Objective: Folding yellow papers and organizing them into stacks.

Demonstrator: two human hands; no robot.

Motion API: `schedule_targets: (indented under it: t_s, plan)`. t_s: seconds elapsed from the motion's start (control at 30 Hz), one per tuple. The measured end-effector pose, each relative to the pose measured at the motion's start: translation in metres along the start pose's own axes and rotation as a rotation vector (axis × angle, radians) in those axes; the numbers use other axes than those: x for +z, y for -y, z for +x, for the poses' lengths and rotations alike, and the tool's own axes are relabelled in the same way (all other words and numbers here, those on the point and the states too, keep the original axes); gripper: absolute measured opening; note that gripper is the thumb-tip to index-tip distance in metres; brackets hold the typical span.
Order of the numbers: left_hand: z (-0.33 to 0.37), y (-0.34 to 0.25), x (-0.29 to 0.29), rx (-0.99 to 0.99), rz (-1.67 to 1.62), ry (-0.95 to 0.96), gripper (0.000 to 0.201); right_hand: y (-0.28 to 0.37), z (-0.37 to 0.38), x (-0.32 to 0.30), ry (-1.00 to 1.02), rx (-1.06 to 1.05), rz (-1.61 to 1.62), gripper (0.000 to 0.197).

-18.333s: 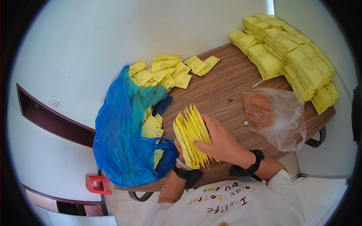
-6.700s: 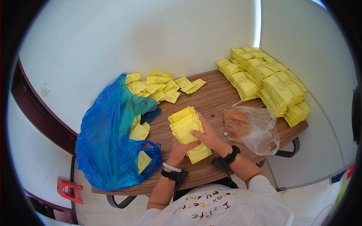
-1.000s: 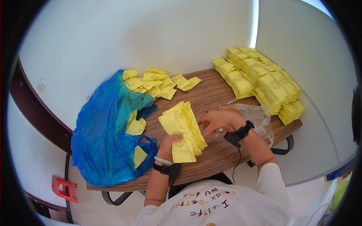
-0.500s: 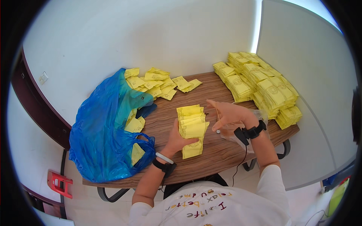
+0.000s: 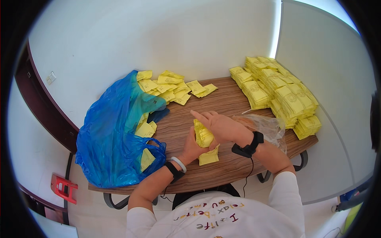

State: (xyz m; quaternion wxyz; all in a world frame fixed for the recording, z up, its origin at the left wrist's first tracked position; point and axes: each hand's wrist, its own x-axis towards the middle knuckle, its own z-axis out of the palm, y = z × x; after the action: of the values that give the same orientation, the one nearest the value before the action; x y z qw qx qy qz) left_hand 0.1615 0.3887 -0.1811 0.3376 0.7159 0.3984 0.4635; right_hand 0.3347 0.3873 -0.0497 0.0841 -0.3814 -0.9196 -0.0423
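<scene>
A small stack of flat yellow packets [image 5: 203,137] stands over the near middle of the wooden table, its lower packet [image 5: 209,157] sticking out toward me. My left hand [image 5: 193,147] is closed round the stack's left side, thumb across the near face. From the right, my right hand [image 5: 224,127] reaches over the stack, its fingers across the top and its thumb low on the right side. It hides much of the packets; whether a thin band lies under its fingers cannot be seen.
At left a big blue plastic bag [image 5: 107,139] lies open with yellow packets inside. Loose packets [image 5: 168,82] spill behind it. Banded bundles [image 5: 283,93] are piled at the back right. A clear plastic bag [image 5: 266,126] lies under my right forearm on the table [image 5: 178,123].
My right hand, which held a thin band-like loop beside the stack, has moved left onto the packets. The stack is tilted and squeezed closer together in my left hand.
</scene>
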Motion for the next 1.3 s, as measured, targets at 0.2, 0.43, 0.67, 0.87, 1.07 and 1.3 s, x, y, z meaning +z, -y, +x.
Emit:
schedule_targets:
  t_s: [0.2, 0.43, 0.67, 0.87, 1.07, 1.3]
  plan:
    - [-0.002, -0.001, -0.012, -0.074, 0.009, 0.096, 0.095, -0.003, 0.011, 0.022, 0.039, -0.051, 0.122, 0.083]
    - [-0.005, 0.017, -0.020, -0.014, 0.003, 0.206, 0.097, 0.002, 0.011, 0.022, 0.025, -0.063, 0.115, 0.073]
    - [0.000, 0.010, -0.018, -0.040, 0.021, 0.213, 0.091, 0.009, 0.008, 0.016, 0.049, -0.065, -0.015, 0.100]
    - [0.003, 0.019, -0.016, 0.029, 0.086, 0.152, 0.080, 0.011, 0.013, 0.026, 0.056, -0.001, 0.246, 0.106]
    - [0.000, 0.021, -0.016, 0.016, 0.030, 0.169, 0.081, 0.005, 0.018, 0.029, 0.110, -0.029, 0.184, 0.101]
    - [0.002, 0.022, -0.012, 0.059, 0.095, 0.148, 0.083, 0.015, 0.019, 0.025, 0.087, 0.031, -0.113, 0.095]
